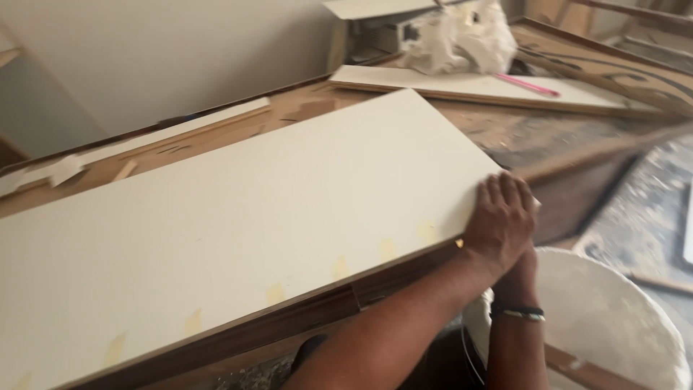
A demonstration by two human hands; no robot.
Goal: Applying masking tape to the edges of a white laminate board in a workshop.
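Large cream-white laminated board (238, 231) lies flat across the dusty brown workbench (534, 137), long axis running from lower left to upper right. Its near long edge shows a wood-coloured core with yellowish patches just above it.

Left hand (499, 220) is palm-down on the board's near right corner — fingers spread a little and laid flat, tips curling slightly over the right-hand end. It presses the surface; not a closed grip.

Right hand (521, 278) sits just below and behind the left one, at the corner's underside. Mostly hidden by the left hand, so I cannot tell how its fingers are set or whether they grip the edge. A dark band with a light stripe (517, 313) is on that wrist.

Around it:
- a second thin white panel (476, 88) lies flat further back on the bench, well apart from the big board, with a pink pencil-like stick (528, 85) resting on it
- crumpled white plastic bag (459, 36) behind that panel
- narrow white strip of board (173, 132) along the bench's far left edge
- round white plaster-caked bucket (606, 318) just right of the forearms, below bench level — rim partly cut off by the frame
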